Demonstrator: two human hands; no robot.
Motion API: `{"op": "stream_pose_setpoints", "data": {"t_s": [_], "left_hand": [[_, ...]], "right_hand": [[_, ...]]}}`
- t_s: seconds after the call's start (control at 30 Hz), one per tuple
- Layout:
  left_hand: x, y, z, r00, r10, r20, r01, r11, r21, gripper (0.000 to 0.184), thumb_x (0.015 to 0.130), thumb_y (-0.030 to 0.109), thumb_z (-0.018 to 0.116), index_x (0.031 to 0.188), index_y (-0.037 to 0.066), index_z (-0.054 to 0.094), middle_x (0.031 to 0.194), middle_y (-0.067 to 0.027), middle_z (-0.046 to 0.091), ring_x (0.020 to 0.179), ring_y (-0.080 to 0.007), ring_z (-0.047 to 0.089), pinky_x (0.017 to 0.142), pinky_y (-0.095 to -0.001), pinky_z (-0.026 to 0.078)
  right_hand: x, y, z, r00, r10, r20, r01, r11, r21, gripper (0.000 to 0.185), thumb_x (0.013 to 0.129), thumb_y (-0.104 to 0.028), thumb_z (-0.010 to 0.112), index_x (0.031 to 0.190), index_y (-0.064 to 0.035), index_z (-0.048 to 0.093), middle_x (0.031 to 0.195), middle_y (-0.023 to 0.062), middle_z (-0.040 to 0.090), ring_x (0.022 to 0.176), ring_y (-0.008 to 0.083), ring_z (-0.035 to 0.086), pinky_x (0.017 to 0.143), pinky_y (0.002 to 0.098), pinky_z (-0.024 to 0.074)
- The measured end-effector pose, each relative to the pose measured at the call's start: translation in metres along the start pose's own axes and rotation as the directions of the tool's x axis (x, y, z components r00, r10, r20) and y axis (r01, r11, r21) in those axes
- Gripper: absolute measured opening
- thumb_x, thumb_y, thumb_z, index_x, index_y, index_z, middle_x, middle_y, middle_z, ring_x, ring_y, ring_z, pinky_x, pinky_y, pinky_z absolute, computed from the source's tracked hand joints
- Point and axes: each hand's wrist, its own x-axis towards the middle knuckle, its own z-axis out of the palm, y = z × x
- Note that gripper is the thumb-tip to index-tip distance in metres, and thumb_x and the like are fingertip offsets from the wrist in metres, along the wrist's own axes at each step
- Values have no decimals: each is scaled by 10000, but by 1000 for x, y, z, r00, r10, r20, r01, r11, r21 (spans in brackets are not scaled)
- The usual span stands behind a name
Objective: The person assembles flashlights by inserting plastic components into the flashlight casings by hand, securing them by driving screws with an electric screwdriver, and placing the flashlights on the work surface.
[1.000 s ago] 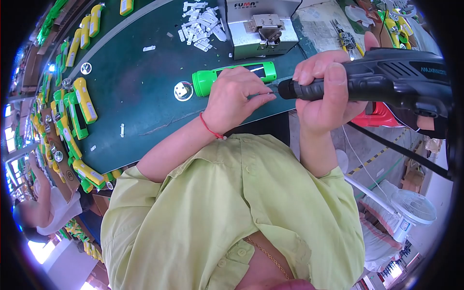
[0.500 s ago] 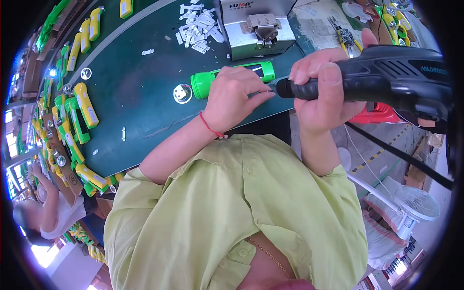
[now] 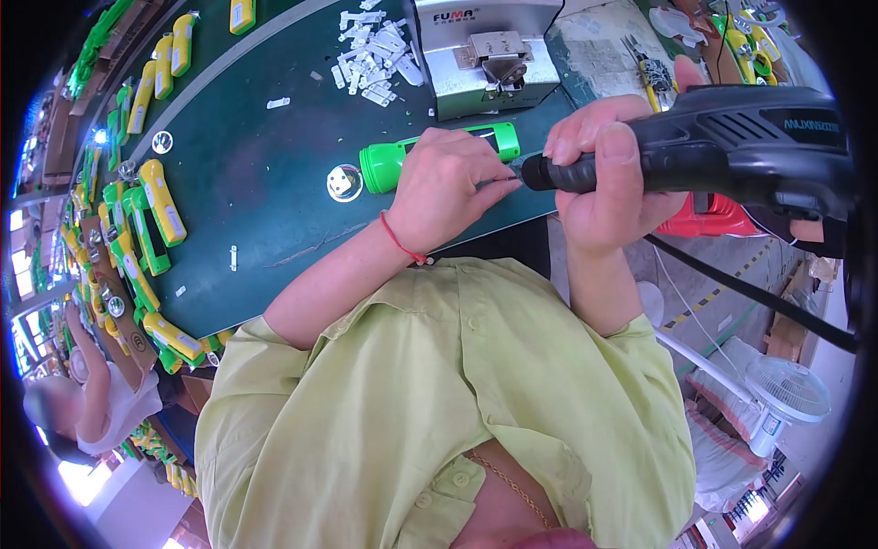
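Green torch (image 3: 380, 168): one.
Black power tool (image 3: 750, 137): one, gripped in our right hand (image 3: 605, 194).
Round part (image 3: 345, 183): one, beside the torch.
Torch's place: by our edge of the bench (image 3: 265, 192), partly covered by our left hand (image 3: 445, 186), its fingertips pinched, contents unclear.

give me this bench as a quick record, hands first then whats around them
right hand: gripping black power tool
left hand: thumb and forefinger pinched at the tool's nose; contents too small to tell
green flashlight: lying on table, partly hidden by left hand
round shiny disc: beside flashlight's wide end
white parts: piled left of FUMA box
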Motion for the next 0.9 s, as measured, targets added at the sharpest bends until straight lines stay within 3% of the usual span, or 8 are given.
{"op": "stream_pose_setpoints", "data": {"t_s": [0.1, 0.2, 0.27, 0.3, 0.37, 0.47, 0.67, 0.9], "left_hand": [[0, -1, 2, 999, 44, -9, -44, 999, 1, 90, 666, 154, 751, 680, 99, 682, 688, -10, 618, 686, -209, 585, 666, -344, 418], [0, -6, 2, 999, 38, 14, -39, 998, 45, 161, 650, 207, 765, 749, 107, 687, 761, -10, 633, 734, -208, 590, 695, -345, 417], [-2, -6, -10, 985, 77, -153, -34, 963, 269, 309, 601, 229, 803, 838, 76, 680, 869, -33, 662, 819, -232, 616, 731, -352, 446], [-8, -9, -18, 985, 70, -156, -26, 963, 270, 309, 601, 229, 803, 838, 76, 680, 869, -33, 662, 819, -232, 616, 731, -352, 446], [-19, -20, -41, 998, 17, -65, 11, 913, 409, 453, 586, 290, 815, 967, 86, 676, 1006, -54, 656, 916, -236, 611, 796, -350, 445], [-35, -31, -60, 995, -91, -28, 94, 889, 447, 528, 600, 301, 813, 1064, 102, 661, 1087, -72, 640, 965, -246, 602, 862, -355, 433], [-50, -42, -57, 970, -242, 21, 225, 928, 296, 543, 619, 258, 812, 1116, 111, 646, 1115, -85, 635, 990, -274, 600, 879, -358, 453], [-49, -46, -55, 961, -276, 3, 268, 937, 222, 515, 621, 182, 817, 1102, 95, 654, 1083, -109, 643, 970, -281, 616, 862, -358, 491]], "right_hand": [[-1, 0, -3, 996, 31, 82, -25, 997, -74, 600, 795, 32, 616, 1293, 136, 299, 750, 83, 609, 567, 102, 561, 528, 231, 468], [-4, 10, -6, 1000, -15, 7, 16, 999, -50, 590, 788, 37, 622, 1277, 142, 310, 751, 85, 610, 561, 100, 560, 527, 228, 467], [0, 18, -14, 988, -152, -15, 148, 977, -155, 612, 781, 35, 633, 1278, 146, 294, 751, 88, 608, 560, 103, 560, 534, 224, 467], [-1, 18, -16, 989, -145, -12, 142, 978, -151, 612, 781, 35, 633, 1278, 146, 294, 751, 88, 608, 560, 103, 560, 534, 224, 467], [-1, 18, -18, 998, -27, 59, 46, 933, -356, 679, 821, -20, 538, 1367, 59, 143, 708, 134, 552, 540, 169, 524, 534, 313, 489], [-3, 21, -18, 999, -18, 48, 35, 931, -364, 681, 822, -30, 547, 1365, 60, 146, 702, 136, 555, 538, 170, 525, 538, 316, 492], [-3, 22, -15, 999, -32, 32, 40, 950, -308, 677, 824, -37, 546, 1359, 60, 142, 690, 135, 552, 522, 173, 520, 525, 322, 492], [-7, 31, -17, 999, -15, 34, 26, 940, -339, 673, 819, -27, 545, 1355, 56, 147, 688, 140, 546, 522, 175, 517, 511, 325, 490]]}}
